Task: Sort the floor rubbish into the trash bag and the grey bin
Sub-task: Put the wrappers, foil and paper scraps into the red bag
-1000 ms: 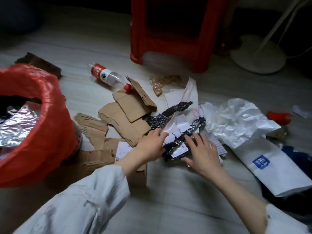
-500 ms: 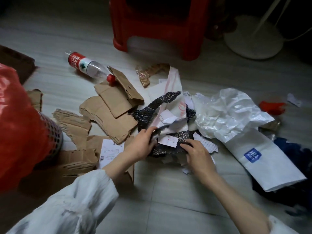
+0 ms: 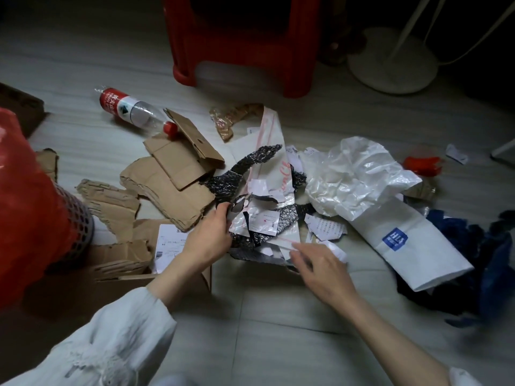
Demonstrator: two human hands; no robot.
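A heap of black bubble wrap and torn white paper scraps (image 3: 259, 218) lies on the floor in the middle. My left hand (image 3: 209, 240) grips the heap's left edge, fingers curled round it. At the heap's lower right edge is my right hand (image 3: 320, 268), blurred, fingers spread over the scraps; whether it holds any is unclear. The red trash bag (image 3: 25, 207) fills the left edge, lining the grey perforated bin (image 3: 79, 232). Torn cardboard pieces (image 3: 167, 185) lie left of the heap.
A plastic bottle (image 3: 133, 112) with a red label lies at the back left. A crumpled white plastic bag (image 3: 359, 176), a white paper bag with a blue label (image 3: 409, 240) and dark blue fabric (image 3: 479, 263) lie on the right. A red stool (image 3: 239, 45) and a white fan base (image 3: 393, 62) stand behind.
Both hands have gathered the bubble wrap and paper scraps closer together. My right hand has slid down and right along the heap's edge. The view has shifted, so the red bag sits farther left.
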